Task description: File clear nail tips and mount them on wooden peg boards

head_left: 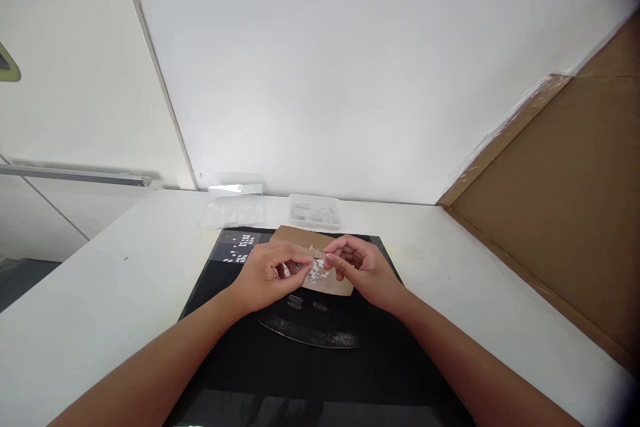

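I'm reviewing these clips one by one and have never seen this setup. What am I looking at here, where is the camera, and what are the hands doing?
There is no machine: a person works with bare hands, filmed by one camera worn on the head, looking forward and down. The left hand and right hand meet over a brown card that carries a heap of small clear pieces. Both pinch something tiny between the fingertips, too small to identify. The card lies on a black mat on a white table. Behind are a clear tray and a plastic bag. A cardboard sheet leans at the right.
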A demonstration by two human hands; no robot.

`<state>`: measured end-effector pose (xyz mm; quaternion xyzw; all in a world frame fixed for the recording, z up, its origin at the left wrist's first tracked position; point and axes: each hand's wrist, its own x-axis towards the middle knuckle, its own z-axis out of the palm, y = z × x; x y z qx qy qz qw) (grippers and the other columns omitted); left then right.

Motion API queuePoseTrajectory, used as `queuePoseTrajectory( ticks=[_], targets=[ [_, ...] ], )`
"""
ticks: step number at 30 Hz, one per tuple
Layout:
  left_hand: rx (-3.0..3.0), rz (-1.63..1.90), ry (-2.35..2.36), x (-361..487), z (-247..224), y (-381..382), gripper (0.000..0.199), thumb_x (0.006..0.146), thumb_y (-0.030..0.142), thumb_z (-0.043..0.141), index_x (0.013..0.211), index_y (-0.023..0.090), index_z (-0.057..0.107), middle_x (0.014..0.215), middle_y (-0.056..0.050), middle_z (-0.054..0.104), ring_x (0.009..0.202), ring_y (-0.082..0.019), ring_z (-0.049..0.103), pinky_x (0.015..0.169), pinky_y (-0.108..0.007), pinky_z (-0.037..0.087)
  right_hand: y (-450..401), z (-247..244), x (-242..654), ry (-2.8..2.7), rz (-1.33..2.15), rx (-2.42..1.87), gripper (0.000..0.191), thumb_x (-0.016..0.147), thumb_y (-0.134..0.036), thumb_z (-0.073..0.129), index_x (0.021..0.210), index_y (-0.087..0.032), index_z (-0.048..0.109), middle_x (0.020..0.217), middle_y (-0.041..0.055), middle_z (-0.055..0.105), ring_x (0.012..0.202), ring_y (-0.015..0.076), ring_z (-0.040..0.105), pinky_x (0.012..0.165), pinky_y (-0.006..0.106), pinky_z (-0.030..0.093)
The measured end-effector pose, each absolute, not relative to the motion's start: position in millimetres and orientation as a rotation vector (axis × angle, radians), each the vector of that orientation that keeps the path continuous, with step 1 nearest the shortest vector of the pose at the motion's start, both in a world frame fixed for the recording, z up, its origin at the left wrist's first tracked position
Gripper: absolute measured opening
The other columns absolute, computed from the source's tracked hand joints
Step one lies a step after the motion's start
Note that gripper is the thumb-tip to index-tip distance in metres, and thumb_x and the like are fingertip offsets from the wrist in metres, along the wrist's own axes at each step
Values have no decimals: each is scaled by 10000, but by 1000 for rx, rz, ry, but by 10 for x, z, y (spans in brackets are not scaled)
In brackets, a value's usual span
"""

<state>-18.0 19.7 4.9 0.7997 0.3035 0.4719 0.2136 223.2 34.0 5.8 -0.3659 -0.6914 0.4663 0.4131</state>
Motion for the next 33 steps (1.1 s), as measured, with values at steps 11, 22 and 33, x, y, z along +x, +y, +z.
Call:
queuePoseTrajectory(
  ticks=[11, 22, 33],
  targets=[
    [2389, 1153, 800, -215, 54, 168, 284, 847, 72, 597, 1073, 194, 718, 791, 0, 607, 629, -105, 573, 572, -218, 468, 400, 41, 2297, -2021, 513, -1068, 201, 1039, -386, 551, 1087, -261, 701, 1029, 56, 736, 851, 202, 667, 780, 352, 547],
    [2389, 1123, 849, -232, 48, 153, 218, 856, 87, 585, 1027, 194, 671, 751, 23, 603, 585, -95, 559, 573, -223, 449, 429, 37, 2334, -2134, 386, -941, 221, 1042, -309, 547, 1185, -302, 716, 1149, 62, 740, 980, 228, 690, 852, 399, 564],
    [2243, 1256, 975, -187, 41, 167, 212, 957, 170, 608, 1144, 186, 707, 896, -32, 771, 680, -117, 693, 599, -209, 548, 411, 73, 2324, -2081, 371, -865, 136, 1016, -323, 614, 1115, -291, 702, 1145, 69, 732, 1101, 252, 678, 992, 461, 528]
  ],
)
